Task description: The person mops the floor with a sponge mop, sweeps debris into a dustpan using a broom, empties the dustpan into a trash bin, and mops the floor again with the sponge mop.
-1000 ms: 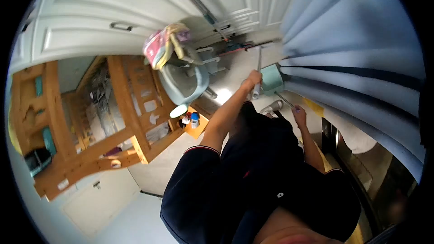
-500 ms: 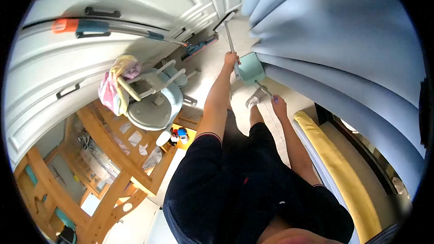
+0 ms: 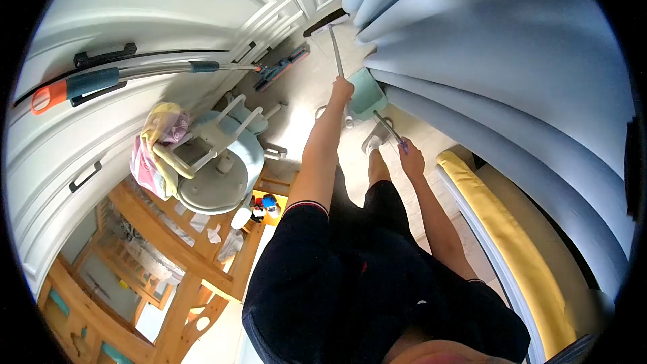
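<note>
My left hand (image 3: 342,87) is closed around the grey handle of a broom (image 3: 338,57). The broom's dark-bristled head rests on the floor by the white doors, near the corner where the curtain begins. Lower down, my right hand (image 3: 412,160) grips the short handle of a pale green dustpan (image 3: 368,93). The dustpan's tray lies close to the curtain's bottom edge, in front of my foot. What the tray contains is too small to make out. The lower end of the broom handle shows beside the dustpan.
A flat mop (image 3: 282,69) with an orange-tipped handle leans along the white cabinet doors (image 3: 168,0). A child's high chair (image 3: 216,182) with cloths stands left, beside a wooden bunk bed (image 3: 168,243). Blue curtains (image 3: 499,47) and a yellow-topped padded rail (image 3: 512,249) line the right.
The broom head has swung flatter and closer to the doors. My view has shifted, so the mop and chair sit further left. Both hands keep their holds.
</note>
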A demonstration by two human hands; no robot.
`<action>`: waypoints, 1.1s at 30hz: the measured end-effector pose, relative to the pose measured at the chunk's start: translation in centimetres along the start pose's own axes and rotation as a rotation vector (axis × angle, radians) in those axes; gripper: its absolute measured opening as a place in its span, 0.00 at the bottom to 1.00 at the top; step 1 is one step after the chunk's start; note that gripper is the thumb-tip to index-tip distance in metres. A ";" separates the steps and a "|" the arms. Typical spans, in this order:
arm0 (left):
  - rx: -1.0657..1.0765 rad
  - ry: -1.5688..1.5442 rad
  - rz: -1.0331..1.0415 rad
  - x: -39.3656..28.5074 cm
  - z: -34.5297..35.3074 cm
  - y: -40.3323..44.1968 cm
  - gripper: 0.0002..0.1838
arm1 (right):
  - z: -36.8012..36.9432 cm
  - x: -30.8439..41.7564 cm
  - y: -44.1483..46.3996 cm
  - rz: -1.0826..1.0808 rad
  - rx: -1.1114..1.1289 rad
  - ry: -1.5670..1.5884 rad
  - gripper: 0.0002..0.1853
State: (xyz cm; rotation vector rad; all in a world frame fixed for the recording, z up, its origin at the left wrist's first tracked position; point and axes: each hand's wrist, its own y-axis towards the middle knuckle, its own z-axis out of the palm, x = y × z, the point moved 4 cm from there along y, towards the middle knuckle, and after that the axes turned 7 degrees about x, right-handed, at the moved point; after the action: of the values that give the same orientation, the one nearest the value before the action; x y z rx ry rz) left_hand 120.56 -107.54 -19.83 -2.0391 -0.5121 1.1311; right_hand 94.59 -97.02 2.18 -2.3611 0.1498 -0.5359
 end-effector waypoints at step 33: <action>-0.057 -0.723 -0.054 5.3 20.6 -27.9 0.15 | 0.0 -4.4 7.8 -0.272 0.316 -0.068 0.22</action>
State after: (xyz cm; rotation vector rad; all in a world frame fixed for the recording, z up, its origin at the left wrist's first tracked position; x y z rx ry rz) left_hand 106.19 -77.58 -8.54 -1.5998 -0.9458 1.8310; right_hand 90.90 -101.76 -4.51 -2.0959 -0.2725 -0.5613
